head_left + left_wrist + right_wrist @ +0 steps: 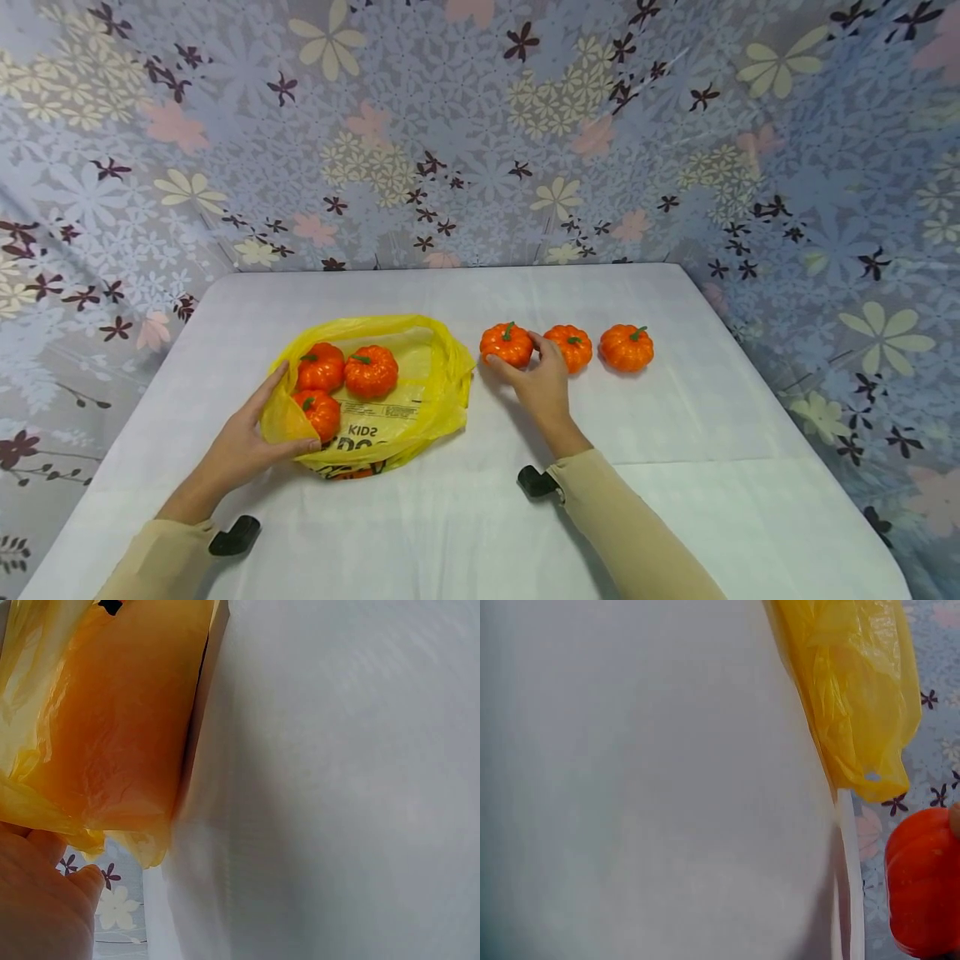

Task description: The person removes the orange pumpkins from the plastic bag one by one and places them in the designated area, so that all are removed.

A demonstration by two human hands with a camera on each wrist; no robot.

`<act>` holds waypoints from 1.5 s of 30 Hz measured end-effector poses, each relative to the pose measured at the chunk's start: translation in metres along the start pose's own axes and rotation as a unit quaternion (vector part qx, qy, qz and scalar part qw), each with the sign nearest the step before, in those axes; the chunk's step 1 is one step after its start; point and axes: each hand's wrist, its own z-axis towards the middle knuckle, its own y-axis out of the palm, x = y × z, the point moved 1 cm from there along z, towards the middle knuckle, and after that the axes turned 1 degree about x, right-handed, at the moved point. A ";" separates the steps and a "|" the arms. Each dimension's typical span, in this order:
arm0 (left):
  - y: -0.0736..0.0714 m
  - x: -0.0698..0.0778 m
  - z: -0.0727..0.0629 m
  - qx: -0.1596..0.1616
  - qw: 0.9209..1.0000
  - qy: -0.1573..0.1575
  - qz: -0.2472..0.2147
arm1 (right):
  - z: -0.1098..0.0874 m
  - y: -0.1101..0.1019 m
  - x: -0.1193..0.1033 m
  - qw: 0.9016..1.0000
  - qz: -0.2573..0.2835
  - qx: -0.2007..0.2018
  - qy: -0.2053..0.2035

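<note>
A yellow plastic bag (452,404) lies on the table with its mouth spread wide, black print showing inside. Three small orange toy pumpkins (372,372) with green stems sit in its left half. My left hand (242,443) holds the bag's left rim, thumb at the front and fingers farther back; the left wrist view shows the fingers at the bag's yellow edge (41,802). To the right of the bag, my right hand (542,387) grips another pumpkin (504,343) between thumb and fingers. In the right wrist view this pumpkin (924,889) appears at the right edge.
Two more pumpkins stand in a row right of my right hand: a nearer one (573,348) close to the fingers and a farther one (627,348). A white cloth covers the table (420,542). Flowered fabric (480,142) hangs behind and at both sides.
</note>
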 end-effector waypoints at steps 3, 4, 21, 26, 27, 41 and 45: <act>0.000 0.000 0.000 -0.001 1.000 -0.002 0.001 | 0.000 -0.003 0.000 1.000 -0.005 0.007 0.007; 0.000 0.000 0.000 -0.001 1.000 -0.002 0.002 | 0.000 -0.003 0.000 1.000 -0.007 0.008 0.009; 0.002 0.000 0.000 -0.006 1.000 -0.014 0.001 | -0.001 0.001 -0.001 0.994 -0.107 -0.013 0.025; 0.003 0.000 0.000 -0.005 1.000 -0.009 -0.003 | -0.001 0.004 0.000 0.990 -0.134 -0.029 0.039; 0.003 0.000 -0.001 -0.005 1.000 -0.007 -0.004 | -0.002 0.004 0.000 0.989 -0.136 -0.031 0.040; 0.003 0.001 0.000 -0.003 1.000 -0.008 0.003 | -0.005 -0.006 -0.023 0.998 -0.059 0.002 -0.035; 0.002 0.002 0.000 -0.003 1.000 -0.008 0.000 | -0.006 -0.007 -0.031 0.998 -0.049 0.000 -0.047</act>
